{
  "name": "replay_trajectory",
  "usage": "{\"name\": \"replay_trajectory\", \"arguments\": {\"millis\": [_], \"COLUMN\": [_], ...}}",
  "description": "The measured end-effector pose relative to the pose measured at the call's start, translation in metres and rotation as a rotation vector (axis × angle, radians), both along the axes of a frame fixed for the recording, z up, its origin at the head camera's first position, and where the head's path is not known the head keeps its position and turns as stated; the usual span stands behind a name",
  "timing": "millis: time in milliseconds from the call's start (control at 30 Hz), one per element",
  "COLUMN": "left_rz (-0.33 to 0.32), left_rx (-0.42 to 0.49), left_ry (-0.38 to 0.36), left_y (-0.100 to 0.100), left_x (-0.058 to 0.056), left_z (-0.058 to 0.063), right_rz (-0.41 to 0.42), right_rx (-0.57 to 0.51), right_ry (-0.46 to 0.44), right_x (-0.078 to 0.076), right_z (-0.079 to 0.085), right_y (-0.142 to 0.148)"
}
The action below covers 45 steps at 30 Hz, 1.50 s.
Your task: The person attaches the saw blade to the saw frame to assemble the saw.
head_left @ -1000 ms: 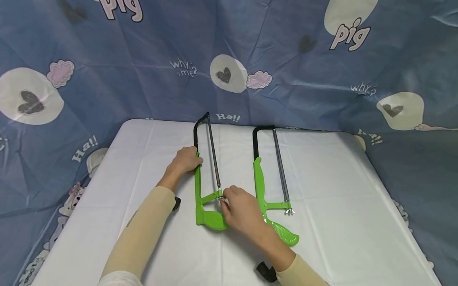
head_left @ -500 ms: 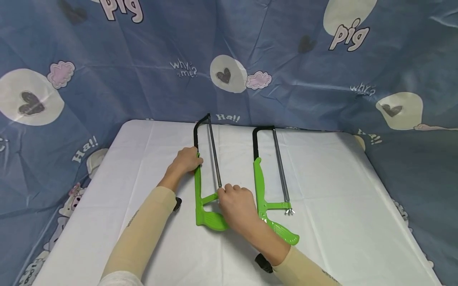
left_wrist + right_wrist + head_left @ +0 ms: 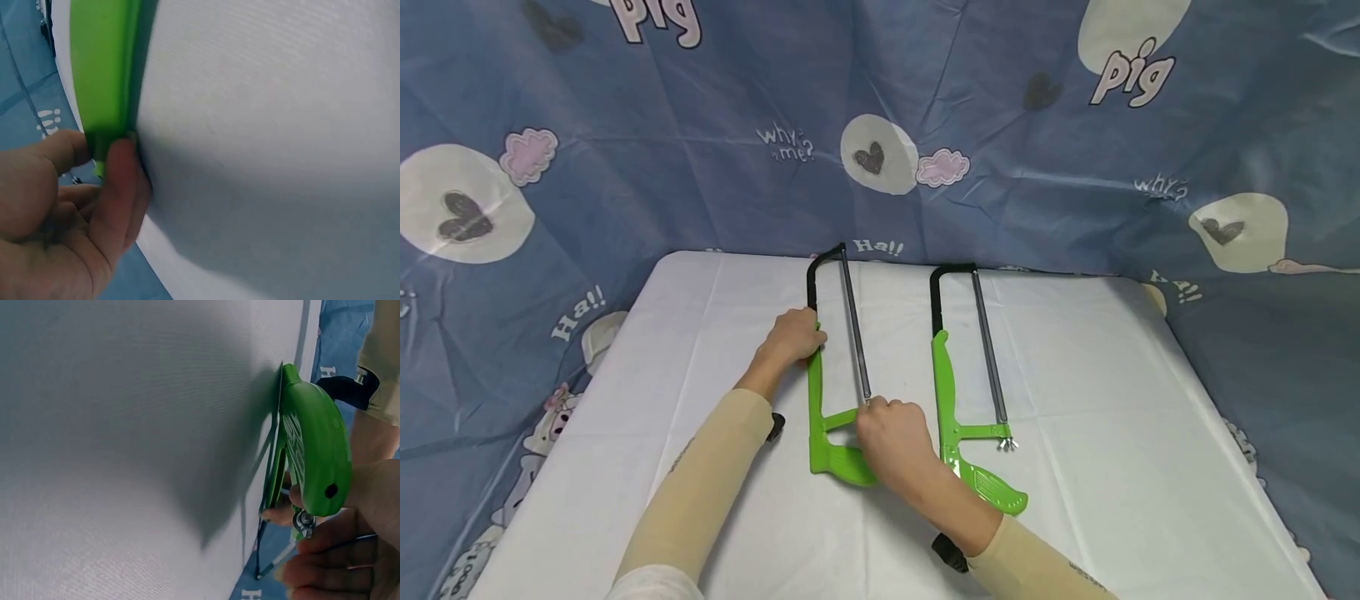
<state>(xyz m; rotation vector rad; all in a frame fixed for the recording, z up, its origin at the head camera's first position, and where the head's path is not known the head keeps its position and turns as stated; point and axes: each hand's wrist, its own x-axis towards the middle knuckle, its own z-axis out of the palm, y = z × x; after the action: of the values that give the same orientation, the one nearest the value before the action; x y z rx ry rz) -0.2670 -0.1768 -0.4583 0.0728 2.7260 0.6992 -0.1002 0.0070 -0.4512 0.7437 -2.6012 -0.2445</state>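
On the left of the white table lies a hacksaw [image 3: 817, 392] with a green frame, a black front bow and a grey blade [image 3: 856, 329]. My left hand [image 3: 793, 333] grips the far end of its green frame, where the black bow begins; the left wrist view shows thumb and fingers pinching the green part [image 3: 103, 75]. My right hand [image 3: 895, 437] is curled over the near end of the blade. In the right wrist view its thumb and finger are at the wing nut [image 3: 304, 522], beside the green handle [image 3: 319, 450]. The head view hides this grip.
A second green hacksaw [image 3: 943, 375] lies just right of the first, its handle close to my right forearm. White cloth covers the table [image 3: 1120, 417]. A blue printed curtain [image 3: 1037, 167] hangs behind and along the sides.
My right hand has turned over the blade's near end and now covers the wing nut. The held saw's bow and blade have tipped slightly right. My left hand has stayed in place.
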Motion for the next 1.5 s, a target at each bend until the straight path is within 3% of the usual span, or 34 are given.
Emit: {"name": "replay_trajectory", "arguments": {"millis": [267, 633, 900, 1167, 1500], "left_rz": [-0.001, -0.001, -0.002, -0.020, -0.038], "left_rx": [-0.035, -0.026, -0.017, -0.005, 0.006], "left_ry": [-0.009, -0.009, 0.003, 0.002, -0.006], "left_y": [0.006, 0.003, 0.001, -0.001, -0.003], "left_x": [0.003, 0.003, 0.002, 0.002, 0.001], "left_z": [0.008, 0.003, 0.001, -0.001, 0.001], "right_rz": [0.023, -0.019, -0.073, -0.128, -0.199], "right_rx": [-0.062, -0.258, -0.555, -1.011, -1.274], "right_ry": [-0.071, -0.224, -0.413, -0.701, -0.942], "right_x": [0.001, 0.000, -0.003, -0.005, -0.011], "right_z": [-0.004, -0.009, -0.016, -0.023, -0.029], "right_y": [0.003, 0.009, 0.015, 0.022, 0.026]}}
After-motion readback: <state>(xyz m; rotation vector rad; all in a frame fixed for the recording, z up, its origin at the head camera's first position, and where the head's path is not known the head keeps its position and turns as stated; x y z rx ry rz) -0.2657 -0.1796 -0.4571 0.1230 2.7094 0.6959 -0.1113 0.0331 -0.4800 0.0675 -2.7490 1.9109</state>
